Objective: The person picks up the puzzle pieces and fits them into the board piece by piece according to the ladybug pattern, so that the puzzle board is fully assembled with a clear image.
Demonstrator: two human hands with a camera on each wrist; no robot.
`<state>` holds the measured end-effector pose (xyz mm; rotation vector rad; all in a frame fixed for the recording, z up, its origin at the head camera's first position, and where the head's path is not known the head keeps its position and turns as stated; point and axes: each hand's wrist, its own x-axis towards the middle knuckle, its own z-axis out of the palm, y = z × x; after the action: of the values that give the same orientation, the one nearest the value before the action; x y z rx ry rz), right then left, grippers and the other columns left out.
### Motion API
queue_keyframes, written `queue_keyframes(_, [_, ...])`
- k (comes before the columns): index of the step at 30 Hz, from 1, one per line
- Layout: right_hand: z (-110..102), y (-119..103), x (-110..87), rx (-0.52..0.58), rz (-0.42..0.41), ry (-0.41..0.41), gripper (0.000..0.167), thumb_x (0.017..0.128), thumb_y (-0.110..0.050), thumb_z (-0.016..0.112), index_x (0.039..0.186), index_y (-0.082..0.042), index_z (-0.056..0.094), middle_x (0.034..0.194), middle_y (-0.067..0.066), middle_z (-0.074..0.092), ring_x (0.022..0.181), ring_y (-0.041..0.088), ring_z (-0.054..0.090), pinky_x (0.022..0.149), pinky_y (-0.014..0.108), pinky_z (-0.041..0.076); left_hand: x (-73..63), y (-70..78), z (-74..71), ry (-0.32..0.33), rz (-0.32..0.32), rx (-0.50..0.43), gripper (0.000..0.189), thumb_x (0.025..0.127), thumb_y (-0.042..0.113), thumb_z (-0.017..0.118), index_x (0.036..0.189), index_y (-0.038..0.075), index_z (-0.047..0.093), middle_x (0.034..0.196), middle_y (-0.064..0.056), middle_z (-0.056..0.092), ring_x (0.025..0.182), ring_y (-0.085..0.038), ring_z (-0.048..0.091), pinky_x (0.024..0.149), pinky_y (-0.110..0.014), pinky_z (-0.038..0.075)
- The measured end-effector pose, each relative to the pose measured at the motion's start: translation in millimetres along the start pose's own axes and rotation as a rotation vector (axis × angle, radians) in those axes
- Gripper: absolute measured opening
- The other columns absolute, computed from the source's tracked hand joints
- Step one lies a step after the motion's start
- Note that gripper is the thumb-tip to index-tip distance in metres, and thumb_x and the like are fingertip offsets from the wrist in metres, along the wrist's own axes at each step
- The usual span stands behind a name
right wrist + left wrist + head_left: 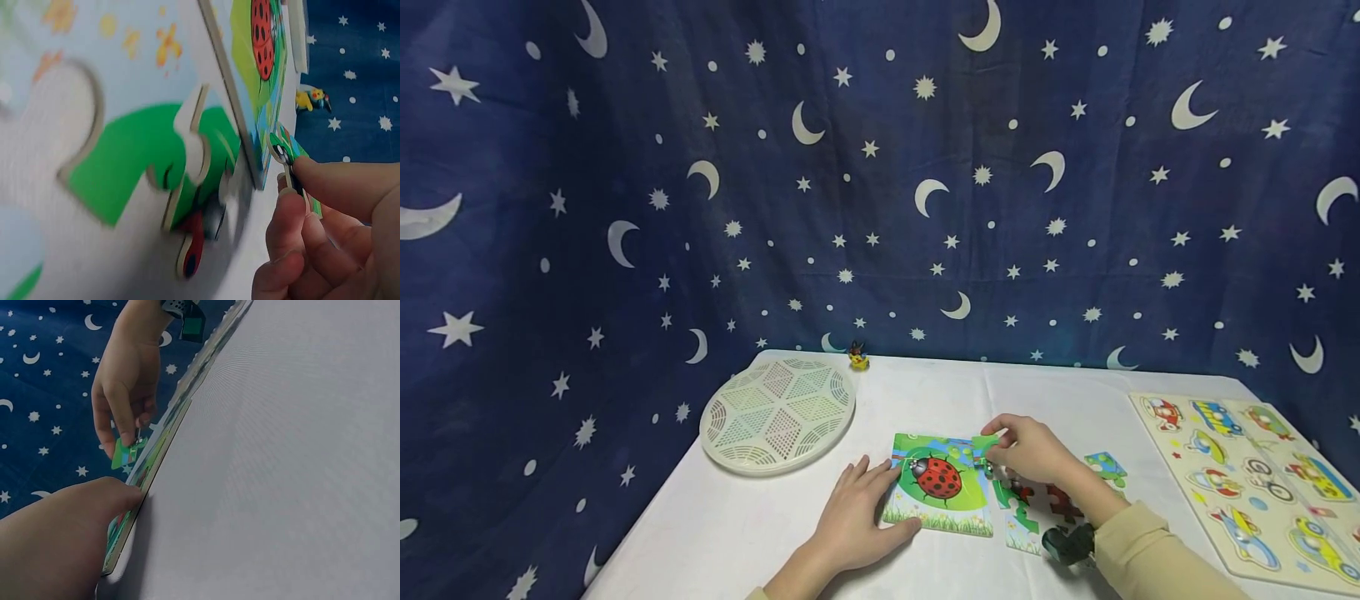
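Presently, the right hand [1033, 450] is pinching a puzzle piece [982, 448], which a slipping hold might drop, at two o'clock of the ladybird board [938, 482]; left hand [859, 518] spread, eight o'clock.

Head: right fingers [1004, 423] hide part of the held puzzle piece [982, 447]; vehicle puzzle board [1279, 521] clipped at right edge. Left wrist: left hand [72, 528] cropped at left. Right wrist: loose puzzle pieces [134, 144] blurred, ladybug puzzle [262, 44] cut off at top.

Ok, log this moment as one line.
left hand: touches ladybug picture board | right hand: pinches partly green jigsaw piece | other jigsaw pieces: on white tablecloth, right of board
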<state>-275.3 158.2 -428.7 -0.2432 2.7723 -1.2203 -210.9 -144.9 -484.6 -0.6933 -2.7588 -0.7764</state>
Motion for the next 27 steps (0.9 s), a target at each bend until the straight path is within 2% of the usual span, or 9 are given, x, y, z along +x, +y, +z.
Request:
queue_keyframes(9, [8.8,-9.6,1.2,-0.012,-0.038,-0.009,0.028,0.091,-0.007,0.075,0.117,-0.007,0.068,0.083,0.005,0.059,0.06,0.019,0.06,0.052,0.032,0.046,-0.5,0.6,0.0,0.028,0.018,0.012,0.08,0.088,0.062,0.068,0.145,0.008,0.057,0.146,-0.011,0.057,0.142,-0.044,0.04,0.12,-0.059,0.026])
queue_keyframes(15, [17.1,-14.0,3.2,0.005,-0.023,-0.004,0.028,0.09,-0.006,0.076,0.116,-0.007,0.068,0.083,0.005,0.058,0.06,0.019,0.06,0.051,0.032,0.049,-0.7,-0.1,0.3,0.021,0.016,0.015,0.08,0.088,0.063,0.067,0.145,0.008,0.057,0.147,-0.012,0.056,0.143,-0.044,0.04,0.12,-0.059,0.026])
queue_keyframes(27, [40.1,-24.9,7.4,-0.038,-0.071,0.009,0.024,0.093,-0.009,0.075,0.116,-0.01,0.069,0.082,0.001,0.059,0.062,0.018,0.057,0.054,0.032,0.051,0.8,-0.5,-0.2,-0.013,-0.001,-0.003,0.08,0.089,0.064,0.065,0.146,0.008,0.056,0.148,-0.012,0.055,0.144,-0.043,0.039,0.12,-0.06,0.024])
